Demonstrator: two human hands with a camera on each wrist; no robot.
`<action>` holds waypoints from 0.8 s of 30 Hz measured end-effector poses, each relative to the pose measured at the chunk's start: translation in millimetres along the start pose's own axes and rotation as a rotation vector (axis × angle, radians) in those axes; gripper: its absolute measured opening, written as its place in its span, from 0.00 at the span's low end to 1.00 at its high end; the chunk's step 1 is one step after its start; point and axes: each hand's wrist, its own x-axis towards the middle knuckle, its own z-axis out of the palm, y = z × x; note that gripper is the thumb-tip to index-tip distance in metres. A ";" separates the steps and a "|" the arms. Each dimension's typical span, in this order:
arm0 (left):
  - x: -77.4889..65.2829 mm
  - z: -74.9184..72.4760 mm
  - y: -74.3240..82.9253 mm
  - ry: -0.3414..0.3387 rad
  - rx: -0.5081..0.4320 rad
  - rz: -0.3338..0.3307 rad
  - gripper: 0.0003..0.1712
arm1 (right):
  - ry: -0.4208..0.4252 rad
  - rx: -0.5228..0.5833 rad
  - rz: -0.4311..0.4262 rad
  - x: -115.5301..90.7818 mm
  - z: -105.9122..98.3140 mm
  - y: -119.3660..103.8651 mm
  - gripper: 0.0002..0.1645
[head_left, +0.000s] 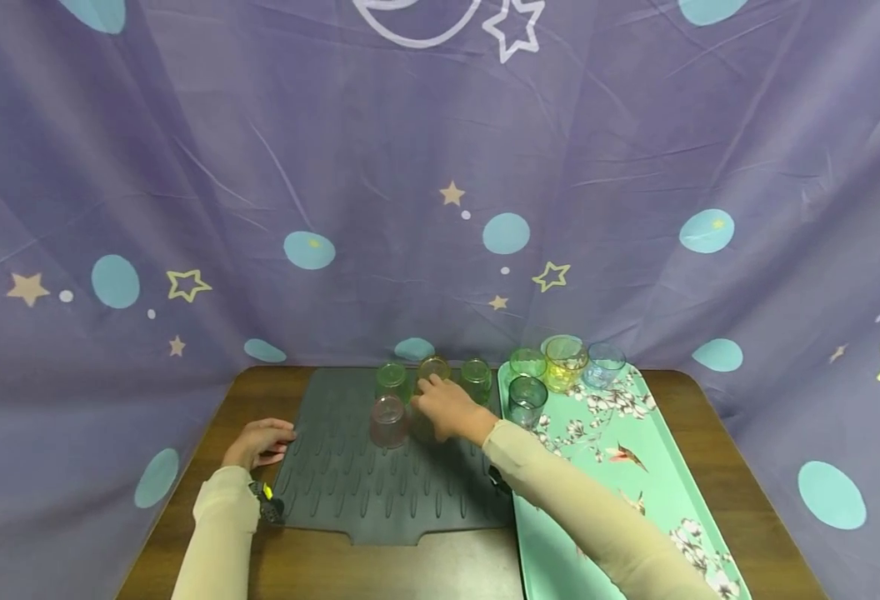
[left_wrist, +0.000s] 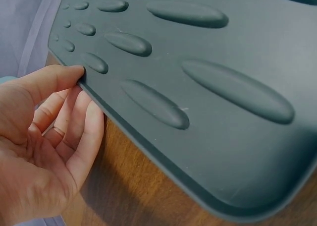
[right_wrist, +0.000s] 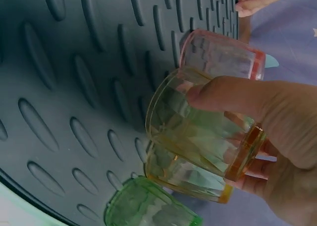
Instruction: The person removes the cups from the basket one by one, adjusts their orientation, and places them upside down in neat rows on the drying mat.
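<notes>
Wooden table [head_left: 380,575] | right fingers [right_wrist: 252,185] grip yellow glass [right_wrist: 198,132] | tray [head_left: 680,467]: four glasses [head_left: 527,404]

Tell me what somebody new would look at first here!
Probably the big purple backdrop with its stars, behind the wooden table. Next, the colorful glasses: upside-down ones, like the pink glass, on the dark ridged mat, and upright ones, like the blue glass, on the mint-green tray at the right. Then the right hand, gripping an amber glass beside the pink one.
</notes>
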 end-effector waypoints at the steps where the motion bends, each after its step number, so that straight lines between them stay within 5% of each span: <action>1: 0.3 1.9 -0.4 0.001 0.001 0.000 0.16 | -0.001 -0.003 0.002 -0.3 2.0 0.1 0.38; 24: 1.4 2.9 2.8 -0.013 0.027 -0.006 0.15 | -0.013 -0.040 0.042 3.8 11.7 -4.9 0.39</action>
